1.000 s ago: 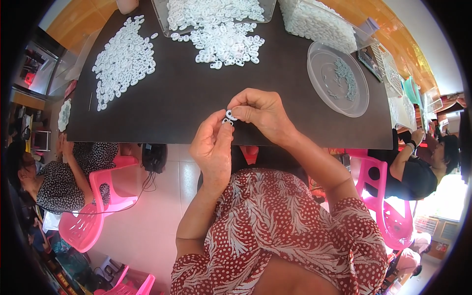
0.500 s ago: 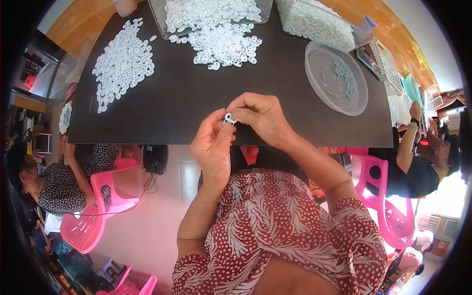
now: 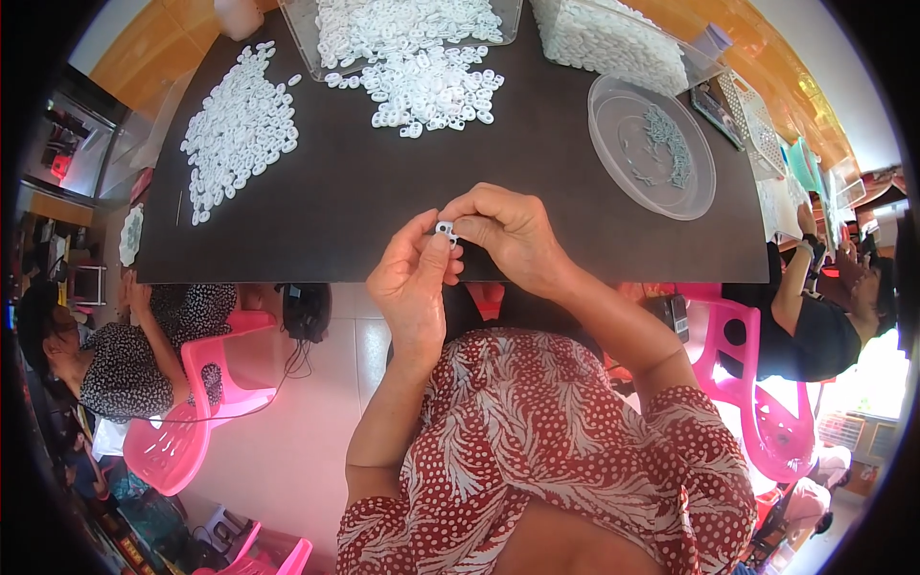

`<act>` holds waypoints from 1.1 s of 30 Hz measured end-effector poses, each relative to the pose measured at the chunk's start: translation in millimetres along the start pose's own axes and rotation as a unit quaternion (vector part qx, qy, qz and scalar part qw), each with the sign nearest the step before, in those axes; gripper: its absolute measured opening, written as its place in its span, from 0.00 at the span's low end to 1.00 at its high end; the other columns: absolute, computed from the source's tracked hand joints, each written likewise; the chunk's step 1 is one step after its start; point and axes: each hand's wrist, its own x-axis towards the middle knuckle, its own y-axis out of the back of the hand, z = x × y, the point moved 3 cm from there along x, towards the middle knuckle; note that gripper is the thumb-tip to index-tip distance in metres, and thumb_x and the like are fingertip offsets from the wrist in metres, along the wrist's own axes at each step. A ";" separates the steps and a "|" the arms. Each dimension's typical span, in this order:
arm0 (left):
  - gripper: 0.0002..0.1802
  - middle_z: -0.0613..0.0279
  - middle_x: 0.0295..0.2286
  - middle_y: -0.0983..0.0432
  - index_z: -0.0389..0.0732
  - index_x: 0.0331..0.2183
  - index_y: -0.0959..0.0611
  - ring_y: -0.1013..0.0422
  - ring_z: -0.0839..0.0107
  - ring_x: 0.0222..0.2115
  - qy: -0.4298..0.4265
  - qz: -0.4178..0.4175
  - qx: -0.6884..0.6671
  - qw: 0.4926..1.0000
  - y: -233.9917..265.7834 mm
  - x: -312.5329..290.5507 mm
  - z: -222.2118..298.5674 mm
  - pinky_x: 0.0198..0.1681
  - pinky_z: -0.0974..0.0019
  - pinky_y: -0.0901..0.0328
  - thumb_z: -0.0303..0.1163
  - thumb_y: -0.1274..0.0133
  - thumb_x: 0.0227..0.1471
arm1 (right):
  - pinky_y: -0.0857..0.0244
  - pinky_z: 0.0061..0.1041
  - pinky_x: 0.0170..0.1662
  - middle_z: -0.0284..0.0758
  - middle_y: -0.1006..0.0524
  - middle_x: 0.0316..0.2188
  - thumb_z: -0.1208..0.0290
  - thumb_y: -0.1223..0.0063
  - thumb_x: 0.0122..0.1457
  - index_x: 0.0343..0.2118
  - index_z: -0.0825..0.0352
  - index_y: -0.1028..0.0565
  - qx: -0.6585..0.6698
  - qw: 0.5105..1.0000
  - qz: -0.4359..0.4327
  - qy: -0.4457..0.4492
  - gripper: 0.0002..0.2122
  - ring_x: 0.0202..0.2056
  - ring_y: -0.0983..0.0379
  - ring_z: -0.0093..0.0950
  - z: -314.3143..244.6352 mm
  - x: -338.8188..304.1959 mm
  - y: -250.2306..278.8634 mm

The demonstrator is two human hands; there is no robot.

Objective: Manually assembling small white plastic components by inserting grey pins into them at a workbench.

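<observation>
Above the near edge of the dark table, my left hand [image 3: 410, 287] is closed, pinching a small white plastic piece with two holes [image 3: 447, 230] between thumb and fingers. My right hand [image 3: 513, 235] meets it from the right, thumb and forefinger pressed together at the piece's upper right side. Whether a tiny part sits in that right pinch is hidden by the fingertips. Similar white pieces form a loose heap [image 3: 240, 134] on the left, and another heap [image 3: 436, 91] spreads out of a clear tray [image 3: 522, 24] at the far middle.
A round clear plastic lid [image 3: 613, 177] on the right holds tiny grey-green metal-looking parts [image 3: 668, 144]. Behind it stands a clear box [image 3: 704, 67] full of white pieces, with a phone [image 3: 717, 117] and a white perforated basket [image 3: 752, 125] beside it. People sit at both sides near pink chairs [image 3: 225, 383].
The white piece has turned slightly between my fingertips, and my right fingers stay against it. The whole view has shifted a little; the heaps and lid look the same.
</observation>
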 end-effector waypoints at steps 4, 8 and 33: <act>0.09 0.59 0.23 0.25 0.30 0.37 0.21 0.31 0.77 0.20 0.011 -0.001 -0.001 1.000 -0.4 -1.3 -2.5 0.21 0.77 0.36 0.25 0.48 0.53 | 0.35 0.20 0.31 0.34 0.27 0.26 0.82 0.50 0.52 0.29 0.73 0.26 0.037 0.998 0.003 -0.053 0.03 0.26 0.30 0.20 -3.4 -3.2 1.5; 0.09 0.60 0.25 0.25 0.29 0.37 0.22 0.31 0.79 0.21 0.034 -0.019 0.005 0.999 -2.5 -1.3 0.5 0.23 0.78 0.36 0.22 0.49 0.53 | 0.35 0.19 0.32 0.32 0.28 0.26 0.82 0.49 0.52 0.32 0.72 0.26 0.039 0.998 -0.007 -0.056 0.04 0.28 0.30 0.20 -1.3 -7.0 4.0; 0.12 0.59 0.31 0.24 0.28 0.41 0.22 0.32 0.77 0.27 -0.081 -0.057 -0.018 0.995 -15.8 -8.7 0.0 0.31 0.76 0.36 0.24 0.50 0.54 | 0.38 0.23 0.28 0.33 0.27 0.24 0.84 0.41 0.41 0.33 0.70 0.25 -0.049 0.986 0.085 0.138 0.13 0.25 0.33 0.25 -13.4 -25.2 13.5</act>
